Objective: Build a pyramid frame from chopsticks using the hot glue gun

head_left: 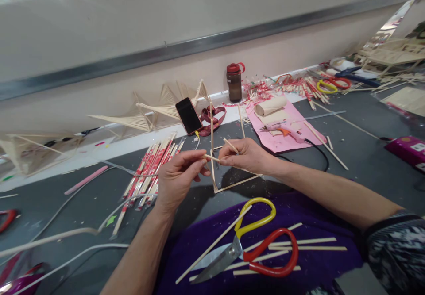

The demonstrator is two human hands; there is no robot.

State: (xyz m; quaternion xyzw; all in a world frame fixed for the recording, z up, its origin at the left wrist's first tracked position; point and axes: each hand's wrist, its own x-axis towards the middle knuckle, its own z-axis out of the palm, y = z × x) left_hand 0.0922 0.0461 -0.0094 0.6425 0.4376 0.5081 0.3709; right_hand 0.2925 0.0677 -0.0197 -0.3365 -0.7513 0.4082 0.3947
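Observation:
Between my two hands is a thin wooden chopstick piece [211,158]. The fingertips of my left hand [175,175] pinch one end of it. My right hand [247,157] is closed on the other end, and a second stick end [231,146] pokes up from its fingers. Whether the two pieces are joined is hidden by the fingers. Just behind and below the hands stands an open frame of chopsticks [237,184], with uprights rising at the back. Open scissors [236,247] with one yellow and one red handle lie nearest me among loose chopsticks [308,242] on purple cloth [179,246].
Wrapped chopsticks [154,164] lie left of my hands, near white cables [69,247]. A phone [188,116] leans against stick models [129,120]. A pink glue gun [287,131] rests on pink paper [265,142]; a bottle [234,85] stands by the wall.

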